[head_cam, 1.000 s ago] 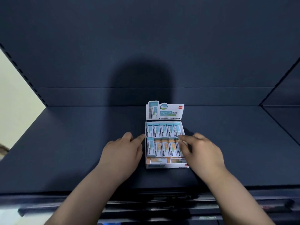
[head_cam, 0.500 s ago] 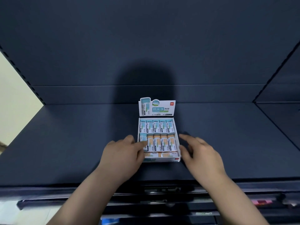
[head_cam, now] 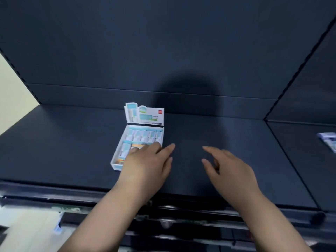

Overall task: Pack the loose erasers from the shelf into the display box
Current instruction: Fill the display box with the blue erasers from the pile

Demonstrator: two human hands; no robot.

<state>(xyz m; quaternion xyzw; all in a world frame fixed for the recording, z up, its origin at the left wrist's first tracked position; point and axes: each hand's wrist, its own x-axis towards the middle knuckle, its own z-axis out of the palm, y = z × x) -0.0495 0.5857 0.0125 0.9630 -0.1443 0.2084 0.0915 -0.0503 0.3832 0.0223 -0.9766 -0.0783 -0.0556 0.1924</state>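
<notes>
The white and light-blue display box (head_cam: 116, 157) stands on the dark shelf (head_cam: 63, 142), left of centre, its printed lid flap (head_cam: 145, 114) upright at the back. Rows of wrapped erasers (head_cam: 143, 134) fill it. My left hand (head_cam: 147, 162) lies over the box's near right part, fingers straight and reaching past its right wall. My right hand (head_cam: 229, 168) hovers over the bare shelf to the right of the box, fingers loosely spread, holding nothing. The erasers under my left hand are hidden.
A blue and white packet (head_cam: 328, 140) lies on the neighbouring shelf at the far right edge. The shelf's back panel (head_cam: 163, 51) rises behind the box. Below the front edge run dark rails (head_cam: 163, 215) and blurred pale items at the lower left.
The view has swung right, so the box now sits further left. My left hand has slid over the box. My right hand has left the box's right side and moved right.
</notes>
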